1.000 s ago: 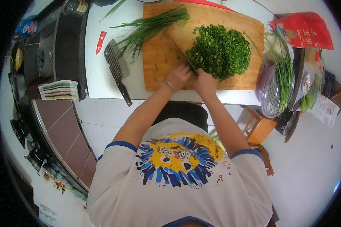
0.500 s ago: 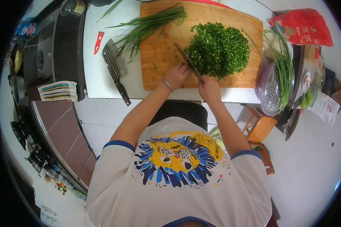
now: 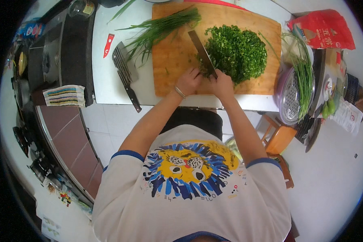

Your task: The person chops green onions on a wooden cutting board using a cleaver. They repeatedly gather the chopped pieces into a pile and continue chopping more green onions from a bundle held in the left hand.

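Observation:
My right hand is closed around the handle of a kitchen knife, whose broad blade slants up and left over the wooden cutting board. To its left, my left hand rests at the board's near edge with fingers curled together. Some green bits lie between its fingertips and the blade; whether the fingers hold any is hidden. Right of the blade spreads a large heap of chopped chives. A bunch of whole chives lies across the board's far left corner.
Left of the board are a slotted knife and a small red-handled tool on the white counter. A purple colander with long chives stands at right, near a red bag. An orange wooden stool is below.
The knife has turned in my right hand, so that more of its flat side shows, and its blade tip has moved up. My left hand stays nearly in place, with green bits now visible beside its fingertips.

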### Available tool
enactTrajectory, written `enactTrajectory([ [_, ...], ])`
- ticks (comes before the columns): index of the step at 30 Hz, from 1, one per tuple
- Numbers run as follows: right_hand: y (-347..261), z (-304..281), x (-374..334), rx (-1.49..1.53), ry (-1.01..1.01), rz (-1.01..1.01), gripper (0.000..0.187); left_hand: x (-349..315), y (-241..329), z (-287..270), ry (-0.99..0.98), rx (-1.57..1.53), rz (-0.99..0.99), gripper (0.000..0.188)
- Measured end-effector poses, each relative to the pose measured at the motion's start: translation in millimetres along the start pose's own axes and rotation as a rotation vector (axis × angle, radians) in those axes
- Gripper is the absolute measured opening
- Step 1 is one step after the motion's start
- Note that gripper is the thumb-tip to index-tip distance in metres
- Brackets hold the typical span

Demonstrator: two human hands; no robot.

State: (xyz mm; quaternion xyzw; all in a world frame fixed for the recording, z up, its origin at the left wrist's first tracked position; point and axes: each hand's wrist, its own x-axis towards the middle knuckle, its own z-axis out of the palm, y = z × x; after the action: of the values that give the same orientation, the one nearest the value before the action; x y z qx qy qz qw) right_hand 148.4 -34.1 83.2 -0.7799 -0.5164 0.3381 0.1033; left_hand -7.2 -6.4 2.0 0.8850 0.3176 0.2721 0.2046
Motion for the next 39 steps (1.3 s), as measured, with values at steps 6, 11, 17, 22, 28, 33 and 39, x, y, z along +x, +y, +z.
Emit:
enactTrajectory([
  [6,2,-15,-28,-0.131,-0.089,0.034,0.017,4,-1,-4,0.026,-0.005,0.006,0.022],
  [11,6,-3,-29,-0.196,-0.126,0.008,0.014,6,0,-6,0.089,0.069,0.06,0.021],
  [17,-12,4,-13,-0.197,-0.152,0.073,0.017,5,1,-8,0.049,0.056,0.059,0.021],
  [22,1,15,4,0.048,0.019,-0.049,0.018,-1,0,-8,0.079,0.021,0.091,0.023],
  [28,2,-4,-17,-0.071,-0.019,0.012,0.017,1,-2,5,0.06,0.061,0.073,0.026],
  [33,2,-7,-31,-0.19,-0.085,0.029,0.015,7,-1,0,-0.005,0.037,0.059,0.025],
  [39,5,13,-18,-0.245,-0.073,0.037,0.014,6,-3,2,0.029,0.031,0.06,0.023],
])
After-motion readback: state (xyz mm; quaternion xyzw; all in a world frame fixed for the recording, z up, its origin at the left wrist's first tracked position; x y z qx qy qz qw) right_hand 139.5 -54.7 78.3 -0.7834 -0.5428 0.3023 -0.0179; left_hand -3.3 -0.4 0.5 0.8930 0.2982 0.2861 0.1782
